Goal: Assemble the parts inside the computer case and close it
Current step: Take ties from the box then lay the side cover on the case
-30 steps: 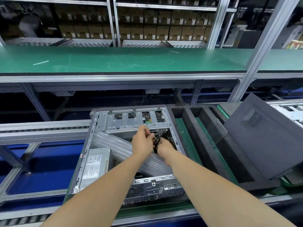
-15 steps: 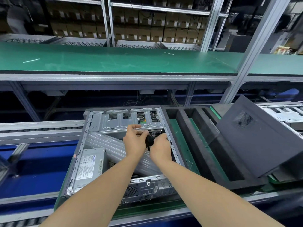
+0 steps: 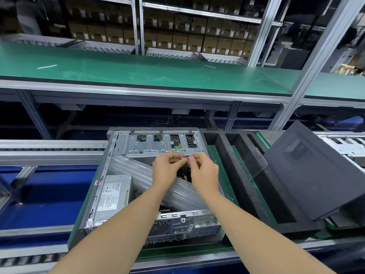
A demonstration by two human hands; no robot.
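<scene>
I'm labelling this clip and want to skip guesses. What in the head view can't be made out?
- Small white part, head view: too small, half covered by the left hand and right hand.
- Black cables, head view: mostly behind both hands.
- Power supply label, head view: print too small.
- Computer case floor, head view: under the plastic wrap.

Green pallet (image 3: 177, 252) on conveyor (image 3: 49, 153), open computer case (image 3: 158, 148) on it, foam tray (image 3: 234, 157) alongside
</scene>
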